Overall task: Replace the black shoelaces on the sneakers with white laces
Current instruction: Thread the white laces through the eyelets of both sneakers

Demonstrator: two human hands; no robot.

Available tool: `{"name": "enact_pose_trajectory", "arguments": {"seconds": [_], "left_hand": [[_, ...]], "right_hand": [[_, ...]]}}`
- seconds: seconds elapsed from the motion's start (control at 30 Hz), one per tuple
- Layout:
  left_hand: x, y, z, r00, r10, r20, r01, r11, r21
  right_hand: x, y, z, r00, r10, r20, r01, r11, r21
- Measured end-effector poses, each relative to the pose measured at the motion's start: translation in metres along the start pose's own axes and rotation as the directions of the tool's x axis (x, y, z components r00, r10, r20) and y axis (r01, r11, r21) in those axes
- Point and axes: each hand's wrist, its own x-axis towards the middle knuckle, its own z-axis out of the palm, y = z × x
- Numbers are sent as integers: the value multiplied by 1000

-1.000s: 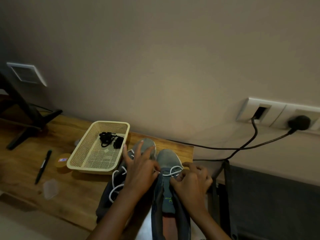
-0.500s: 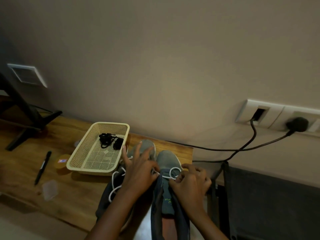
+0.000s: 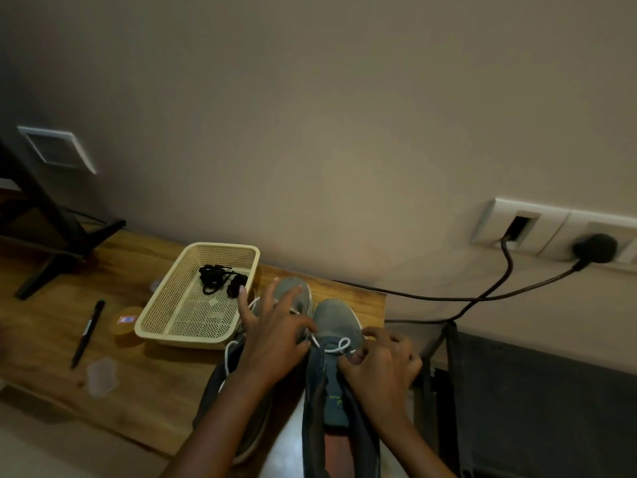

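Fingers [image 3: 379, 338] of the right hand [image 3: 382, 370] stay curled, pinching the white lace [image 3: 339, 345] low on the right sneaker [image 3: 336, 315], while the left hand [image 3: 275, 343] fans 3 fingers over the left sneaker [image 3: 293, 291] and, I think, nips the lace's other end at thumb and forefinger. Across the last second the loop draws a touch smaller, nothing else shifts: I read slack coming out at the first eyelets, black laces [image 3: 217, 279] already in the mesh basket [image 3: 179, 341].

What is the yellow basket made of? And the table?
The basket looks like moulded plastic: cream, matte, with a regular mesh of small holes. The table looks like wood or wood-look veneer: brown grain streaks, slight sheen.
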Motion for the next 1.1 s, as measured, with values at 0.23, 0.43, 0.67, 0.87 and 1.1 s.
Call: {"name": "enact_pose_trajectory", "arguments": {"seconds": [0.23, 0.43, 0.67, 0.87, 1.1], "left_hand": [[0, 1, -5, 985, -172, 31, 172, 985, 8], [2, -22, -5, 957, -283, -62, 277, 957, -86], [2, -22, -8, 953, -225, -203, 173, 954, -246], [3, -20, -13, 940, -214, -265, 135, 948, -287], [-4, -31, -49, 877, -349, -329, 213, 898, -385]], "right_hand": [[0, 1, -1, 999, 22, 39, -21, 999, -25], [1, 2, 1, 998, 21, 61, -19, 999, -28], [15, 11, -14, 998, 21, 63, -30, 991, 133], [31, 17, -24, 907, -48, 418, 101, 989, -106], [53, 3, -74, 831, -21, 556, -250, 878, 407]]}}
